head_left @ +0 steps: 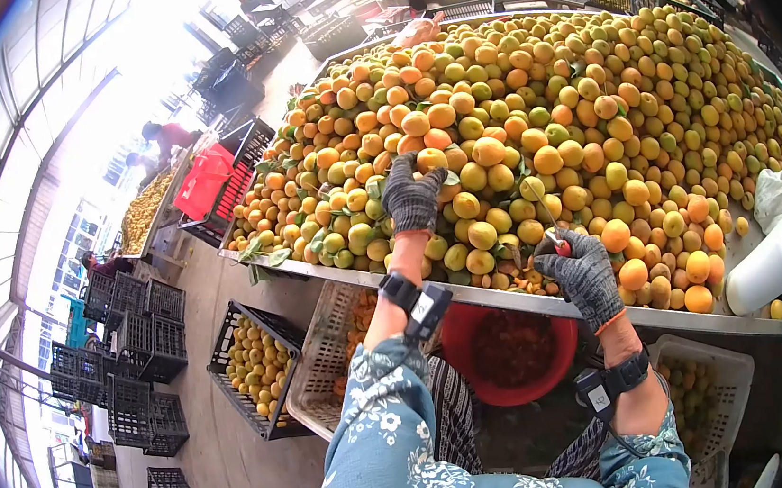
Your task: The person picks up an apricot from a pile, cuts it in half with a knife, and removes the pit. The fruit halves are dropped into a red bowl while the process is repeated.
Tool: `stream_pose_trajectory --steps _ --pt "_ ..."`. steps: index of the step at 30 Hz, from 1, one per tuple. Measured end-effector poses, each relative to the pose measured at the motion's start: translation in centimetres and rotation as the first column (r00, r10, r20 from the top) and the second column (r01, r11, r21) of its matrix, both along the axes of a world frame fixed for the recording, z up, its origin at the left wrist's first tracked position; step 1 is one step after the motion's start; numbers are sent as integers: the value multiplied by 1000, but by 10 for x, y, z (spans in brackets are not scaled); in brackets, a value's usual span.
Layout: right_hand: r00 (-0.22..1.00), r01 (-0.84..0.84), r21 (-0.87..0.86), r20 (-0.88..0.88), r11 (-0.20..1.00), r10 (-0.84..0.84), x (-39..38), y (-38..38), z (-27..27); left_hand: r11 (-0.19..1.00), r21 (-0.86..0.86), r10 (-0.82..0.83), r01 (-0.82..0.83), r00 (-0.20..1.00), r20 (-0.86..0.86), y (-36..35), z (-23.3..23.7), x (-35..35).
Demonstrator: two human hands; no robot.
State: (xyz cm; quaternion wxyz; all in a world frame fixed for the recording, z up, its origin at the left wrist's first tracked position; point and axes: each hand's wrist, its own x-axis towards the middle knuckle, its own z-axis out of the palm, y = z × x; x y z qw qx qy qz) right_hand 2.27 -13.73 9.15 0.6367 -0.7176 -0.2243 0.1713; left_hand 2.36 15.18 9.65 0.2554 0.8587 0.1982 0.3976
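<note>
2 gloved hands, both at the pile of fruit (589, 128), too many pcs to count, on 1 metal surface (675, 320). My L hand (412, 192) is at 1 orange fruit (431, 160) near the pile's front, fingers bent; can't tell if it's gripped. My R hand (582, 278) is clenched round 1 red-handled tool (562, 245), thin tip up, nr the front edge. 1 white container (766, 271) lying on its side, far R. Below: 1 red basin (458, 342) w/ orange bits, 1 black crate (246, 407) w/ fruit, 2 pale crates (730, 389), 1 either side of me
</note>
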Motion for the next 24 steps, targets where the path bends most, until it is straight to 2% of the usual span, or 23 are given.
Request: stream_pose_trajectory --steps 1,2,3,4,5,6,7,8,9,11,15,16,19,24 --pt "1000 -1 -14 -30 1000 1 -1 -1 0 1000 -2 -2 2 1000 -1 -9 2 -8" --pt "1000 -1 -17 -31 1000 1 -1 1 -2 900 -322 -239 293 951 197 -20 7 -17" --pt "997 47 10 56 999 -47 0 4 -6 626 -529 -367 572 816 448 -31 13 -27" --pt "985 93 42 141 995 -98 0 7 -10 625 -532 -365 571 816 448 -44 21 -38" --pt "985 94 40 140 995 -99 -1 10 -12 358 -646 -398 674 736 547 -57 29 -50" --pt "994 90 168 46 982 -99 -3 13 -7 57 -690 -392 722 651 650 -65 33 -58" --pt "995 98 293 -48 951 -88 -7 14 -1 52 -690 -392 722 650 650 -70 30 -63" --pt "971 93 320 -237 943 -15 -13 9 9 19 -686 -403 727 634 660 -75 27 -65" --pt "971 94 316 -237 944 -18 -16 7 12 -13 -680 -413 733 615 671 -80 23 -68" --pt "951 -2 390 -285 921 123 -19 5 14 -33 -677 -418 735 605 677 -89 19 -73" --pt "967 -56 372 -212 927 143 -32 11 9 19 -714 -444 700 646 621 -93 8 -74" --pt "969 -49 314 -217 948 122 -35 12 14 47 -720 -455 692 657 601 -94 9 -74" --pt "981 -35 288 -172 957 88 -38 19 7 99 -723 -474 683 672 569 -94 8 -71" --pt "990 -42 303 -115 952 81 -42 26 8 160 -729 -496 665 693 524 -93 6 -68"
